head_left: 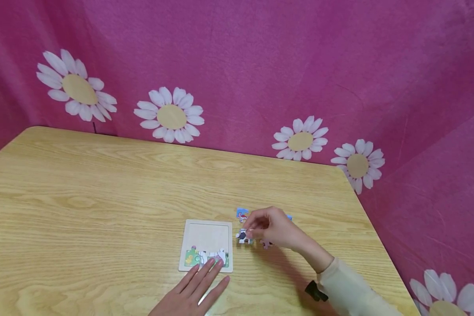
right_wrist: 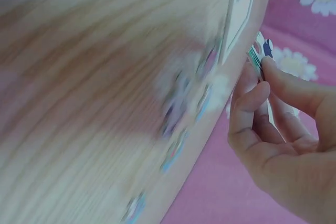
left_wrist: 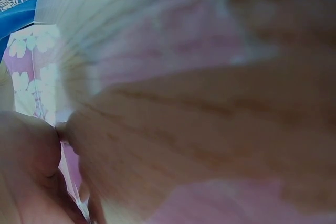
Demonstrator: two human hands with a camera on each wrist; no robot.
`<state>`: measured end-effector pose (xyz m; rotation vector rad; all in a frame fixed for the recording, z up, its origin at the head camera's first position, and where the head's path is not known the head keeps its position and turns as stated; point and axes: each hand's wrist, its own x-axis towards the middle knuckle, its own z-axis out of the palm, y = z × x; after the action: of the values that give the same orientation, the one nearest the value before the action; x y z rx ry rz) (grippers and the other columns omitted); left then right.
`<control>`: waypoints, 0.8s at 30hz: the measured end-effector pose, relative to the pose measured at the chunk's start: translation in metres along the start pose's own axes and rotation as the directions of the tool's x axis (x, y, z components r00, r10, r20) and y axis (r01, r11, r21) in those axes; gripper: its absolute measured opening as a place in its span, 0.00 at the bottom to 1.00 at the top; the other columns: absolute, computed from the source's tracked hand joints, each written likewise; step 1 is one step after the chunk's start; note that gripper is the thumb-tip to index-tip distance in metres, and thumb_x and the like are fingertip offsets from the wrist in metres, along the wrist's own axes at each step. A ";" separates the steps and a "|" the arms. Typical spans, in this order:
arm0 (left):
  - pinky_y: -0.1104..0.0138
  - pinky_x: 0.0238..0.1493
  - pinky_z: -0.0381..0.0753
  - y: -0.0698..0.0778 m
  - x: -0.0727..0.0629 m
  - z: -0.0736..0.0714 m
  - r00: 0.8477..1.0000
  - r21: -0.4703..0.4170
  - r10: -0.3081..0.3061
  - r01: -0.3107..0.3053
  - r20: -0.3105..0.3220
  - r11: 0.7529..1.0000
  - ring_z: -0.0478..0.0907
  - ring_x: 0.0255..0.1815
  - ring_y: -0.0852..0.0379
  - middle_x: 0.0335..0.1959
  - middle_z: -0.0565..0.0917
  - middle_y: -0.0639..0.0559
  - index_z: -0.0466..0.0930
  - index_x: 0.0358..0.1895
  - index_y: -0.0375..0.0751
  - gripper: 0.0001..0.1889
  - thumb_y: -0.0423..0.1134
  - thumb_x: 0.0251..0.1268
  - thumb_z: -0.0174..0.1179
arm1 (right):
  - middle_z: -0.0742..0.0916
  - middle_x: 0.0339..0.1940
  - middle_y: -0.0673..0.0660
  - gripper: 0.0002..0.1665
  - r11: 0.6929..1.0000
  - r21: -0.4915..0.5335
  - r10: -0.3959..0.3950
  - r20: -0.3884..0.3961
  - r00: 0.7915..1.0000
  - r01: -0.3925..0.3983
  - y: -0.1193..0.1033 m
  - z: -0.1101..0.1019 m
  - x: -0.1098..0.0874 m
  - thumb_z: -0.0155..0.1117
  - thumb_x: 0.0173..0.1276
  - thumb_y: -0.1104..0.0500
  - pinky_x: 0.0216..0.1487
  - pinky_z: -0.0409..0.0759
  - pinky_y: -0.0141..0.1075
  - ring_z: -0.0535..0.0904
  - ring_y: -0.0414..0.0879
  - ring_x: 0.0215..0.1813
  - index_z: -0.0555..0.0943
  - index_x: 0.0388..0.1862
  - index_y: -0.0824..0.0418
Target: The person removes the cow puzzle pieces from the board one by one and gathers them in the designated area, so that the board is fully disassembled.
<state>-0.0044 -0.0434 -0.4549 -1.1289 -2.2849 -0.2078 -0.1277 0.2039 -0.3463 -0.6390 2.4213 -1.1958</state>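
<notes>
A square wooden puzzle tray (head_left: 209,235) lies on the table, its bottom row filled with pieces showing a yellow chick on green and white animal parts. My left hand (head_left: 197,287) rests with straight fingers over the tray's lower edge, covering some of that row. Just right of the tray, my right hand (head_left: 274,228) pinches a white and dark puzzle piece (head_left: 242,236) between thumb and fingertips. In the right wrist view this puzzle piece (right_wrist: 258,53) stands edge-on above the table, held at its lower end.
Loose pieces lie around my right hand: a blue-topped piece (head_left: 242,213) behind it, a pink piece (head_left: 266,244) under it and a bluish piece (head_left: 289,217) beyond. The right wrist view shows several scattered on the wooden table (right_wrist: 79,103). A pink flowered curtain (head_left: 237,66) hangs behind.
</notes>
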 end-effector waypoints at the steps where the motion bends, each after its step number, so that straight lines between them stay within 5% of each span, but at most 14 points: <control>1: 0.61 0.75 0.43 0.000 0.000 0.000 1.000 0.000 0.000 0.000 0.005 1.000 0.62 0.72 0.47 0.72 0.65 0.41 0.61 0.72 0.42 0.39 0.69 0.73 0.29 | 0.86 0.28 0.54 0.03 1.000 0.001 0.013 -0.011 1.000 -0.013 0.003 -0.004 -0.003 0.67 0.63 0.71 0.23 0.74 0.31 0.77 0.45 0.26 0.85 0.33 0.65; 13: 0.61 0.75 0.45 0.001 0.000 0.000 1.000 0.005 -0.003 0.003 0.000 1.000 0.62 0.72 0.47 0.72 0.64 0.41 0.60 0.73 0.42 0.40 0.69 0.73 0.26 | 0.85 0.28 0.57 0.03 0.993 -0.012 0.118 -0.073 0.990 -0.119 0.038 -0.044 -0.038 0.67 0.62 0.72 0.30 0.78 0.33 0.79 0.43 0.30 0.85 0.35 0.69; 24: 0.61 0.75 0.45 0.000 0.001 -0.002 1.000 0.021 0.005 -0.006 0.019 1.000 0.61 0.72 0.47 0.73 0.63 0.40 0.58 0.74 0.41 0.41 0.69 0.73 0.27 | 0.86 0.26 0.55 0.03 0.984 -0.083 0.148 -0.093 0.985 -0.156 0.055 -0.050 -0.050 0.69 0.60 0.72 0.26 0.76 0.30 0.78 0.40 0.27 0.85 0.34 0.69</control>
<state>-0.0037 -0.0438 -0.4526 -1.1308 -2.2952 -0.1714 -0.1239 0.2929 -0.3565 -0.4258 2.5567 -1.0782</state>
